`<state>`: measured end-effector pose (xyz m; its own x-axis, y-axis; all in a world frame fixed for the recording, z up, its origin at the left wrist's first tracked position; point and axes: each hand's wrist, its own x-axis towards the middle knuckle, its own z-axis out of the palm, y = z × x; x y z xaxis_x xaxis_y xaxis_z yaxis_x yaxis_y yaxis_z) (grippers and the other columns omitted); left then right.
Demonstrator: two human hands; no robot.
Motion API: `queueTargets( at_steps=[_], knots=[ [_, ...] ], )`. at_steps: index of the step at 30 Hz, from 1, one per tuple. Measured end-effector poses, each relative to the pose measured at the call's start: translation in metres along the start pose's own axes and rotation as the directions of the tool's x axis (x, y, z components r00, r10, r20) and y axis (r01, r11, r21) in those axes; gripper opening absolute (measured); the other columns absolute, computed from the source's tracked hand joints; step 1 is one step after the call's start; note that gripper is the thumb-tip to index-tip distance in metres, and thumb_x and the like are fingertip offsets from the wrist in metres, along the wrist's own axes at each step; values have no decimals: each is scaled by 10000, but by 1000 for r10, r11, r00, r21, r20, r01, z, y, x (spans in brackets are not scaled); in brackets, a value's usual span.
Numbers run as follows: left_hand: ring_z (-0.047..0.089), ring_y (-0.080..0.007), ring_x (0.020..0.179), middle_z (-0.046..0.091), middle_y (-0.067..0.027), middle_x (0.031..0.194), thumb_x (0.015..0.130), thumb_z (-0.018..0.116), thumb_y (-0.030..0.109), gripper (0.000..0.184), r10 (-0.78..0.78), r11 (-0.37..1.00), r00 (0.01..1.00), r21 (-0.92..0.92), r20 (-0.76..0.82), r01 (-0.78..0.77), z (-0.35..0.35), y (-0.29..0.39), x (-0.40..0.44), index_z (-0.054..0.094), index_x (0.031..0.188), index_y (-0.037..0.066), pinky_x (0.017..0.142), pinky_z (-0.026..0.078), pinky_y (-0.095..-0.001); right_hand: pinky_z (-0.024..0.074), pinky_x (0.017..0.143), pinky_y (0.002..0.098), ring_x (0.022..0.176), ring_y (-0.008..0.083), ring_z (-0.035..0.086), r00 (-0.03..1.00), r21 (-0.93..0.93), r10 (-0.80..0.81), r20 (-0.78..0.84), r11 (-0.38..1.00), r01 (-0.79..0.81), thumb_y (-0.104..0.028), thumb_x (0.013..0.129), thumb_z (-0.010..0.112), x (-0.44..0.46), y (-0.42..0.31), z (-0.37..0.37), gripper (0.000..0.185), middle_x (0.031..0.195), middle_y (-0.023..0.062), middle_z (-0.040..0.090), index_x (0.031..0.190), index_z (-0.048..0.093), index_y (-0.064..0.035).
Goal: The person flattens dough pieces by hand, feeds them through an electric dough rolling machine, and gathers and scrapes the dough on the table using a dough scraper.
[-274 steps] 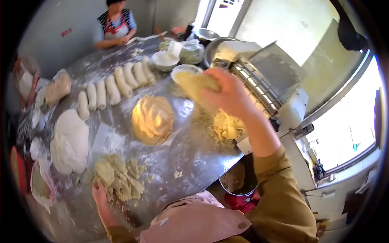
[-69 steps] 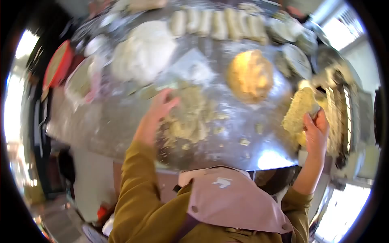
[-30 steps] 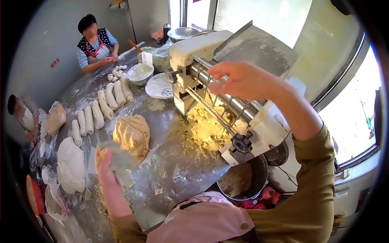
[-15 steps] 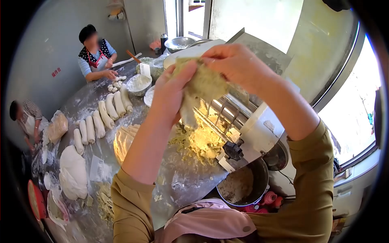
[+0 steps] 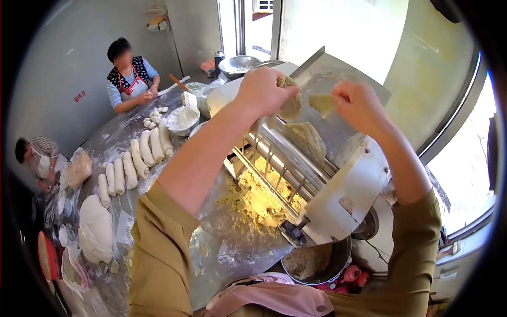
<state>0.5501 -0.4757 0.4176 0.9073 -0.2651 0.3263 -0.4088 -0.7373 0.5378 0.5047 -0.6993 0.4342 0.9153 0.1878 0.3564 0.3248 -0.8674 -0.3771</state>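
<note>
Your left hand (image 5: 261, 90) is closing its fingers on a greenish dough piece (image 5: 289, 103), which is hanging above the upper end of the rollers (image 5: 289, 150). Your right hand (image 5: 359, 103) is pinching a thin dough scrap (image 5: 321, 104) over the metal feed plate (image 5: 343, 78); whether the scrap is joining the left-hand piece, you cannot tell. Between and below both hands, a dough slab (image 5: 306, 141) is lying against the rollers, near the white machine housing (image 5: 346, 198). Under the guard bars, a yellow crumbly dough (image 5: 264, 198) is spreading onto the desk (image 5: 232, 264). Judging by this layout, the work is standing partway: one slab is already resting at the rollers, the two held portions are not yet lying there, and the dough below is showing rough clumps rather than a smooth sheet. Farther out, a pot (image 5: 347, 256) is standing below the machine. To the left, a white dough mass (image 5: 96, 232) and a row of dough rolls (image 5: 132, 165) are lying apart from the machine, while a co-worker (image 5: 129, 79) is sitting or standing beyond them.
</note>
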Motion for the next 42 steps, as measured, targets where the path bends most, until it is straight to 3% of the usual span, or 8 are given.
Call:
queueTargets(
  at_steps=[3, 7, 13, 16, 19, 22, 28, 42],
  knots=[
    [646, -282, 788, 678, -144, 851, 722, 748, 375, 377, 167, 969, 984, 194, -56, -154, 4, -21, 18, 691, 949, 79, 729, 495, -366, 480, 668, 395, 743, 344, 608, 991, -154, -38, 126, 986, 58, -69, 797, 500, -6, 18, -3, 170, 804, 185, 639, 872, 642, -15],
    [642, -288, 875, 685, -117, 891, 712, 743, 341, 320, 263, 916, 949, 264, 174, -302, 14, -33, 35, 700, 939, 119, 766, 494, -374, 484, 668, 406, 758, 366, 597, 959, -240, 36, 280, 970, 33, -46, 777, 499, -20, 13, -15, 163, 799, 190, 629, 842, 644, -16],
    [643, -287, 876, 684, -124, 907, 708, 746, 316, 322, 166, 942, 890, 200, 425, -271, 36, -33, 45, 718, 952, 108, 792, 499, -359, 493, 669, 416, 763, 365, 604, 921, -275, 113, 373, 961, -7, -37, 757, 517, -13, -1, -2, 168, 795, 193, 628, 844, 660, -22],
    [645, -285, 872, 685, -129, 907, 712, 744, 304, 339, 209, 914, 877, 232, 434, -333, 40, -29, 44, 719, 972, 88, 786, 505, -358, 492, 654, 416, 740, 361, 606, 926, -262, -54, 373, 952, 161, -44, 753, 534, -7, 13, 8, 161, 796, 194, 632, 851, 660, -17],
    [648, -276, 870, 684, -137, 926, 726, 731, 293, 332, 326, 903, 877, 157, 353, -399, 36, -34, 41, 719, 970, 68, 772, 510, -352, 490, 647, 411, 725, 350, 607, 918, -109, -17, 396, 992, 66, -37, 746, 536, -6, 9, -3, 162, 785, 196, 631, 846, 661, -13],
    [654, -262, 847, 689, -131, 915, 739, 715, 269, 283, 210, 962, 870, 64, 446, -265, 18, -27, 40, 725, 939, 69, 764, 514, -348, 490, 654, 398, 719, 342, 605, 925, -62, 52, 377, 998, -31, -29, 744, 527, -5, 8, -6, 168, 773, 198, 628, 840, 661, -6],
    [659, -253, 794, 697, -109, 830, 734, 700, 199, 181, 234, 936, 871, 143, 432, -323, 34, -25, 38, 737, 863, 78, 743, 517, -336, 495, 672, 392, 735, 353, 606, 906, -113, 82, 416, 993, -38, -43, 745, 540, -8, -4, 5, 147, 772, 197, 628, 822, 654, 8],
    [663, -241, 767, 701, -86, 815, 719, 713, 197, 159, 159, 902, 855, 279, 493, -329, 47, -17, 37, 749, 851, 116, 731, 526, -337, 493, 666, 385, 719, 353, 603, 916, -194, -72, 396, 968, 160, -33, 725, 552, -6, 23, 38, 146, 756, 185, 631, 815, 664, -13]
  ],
)
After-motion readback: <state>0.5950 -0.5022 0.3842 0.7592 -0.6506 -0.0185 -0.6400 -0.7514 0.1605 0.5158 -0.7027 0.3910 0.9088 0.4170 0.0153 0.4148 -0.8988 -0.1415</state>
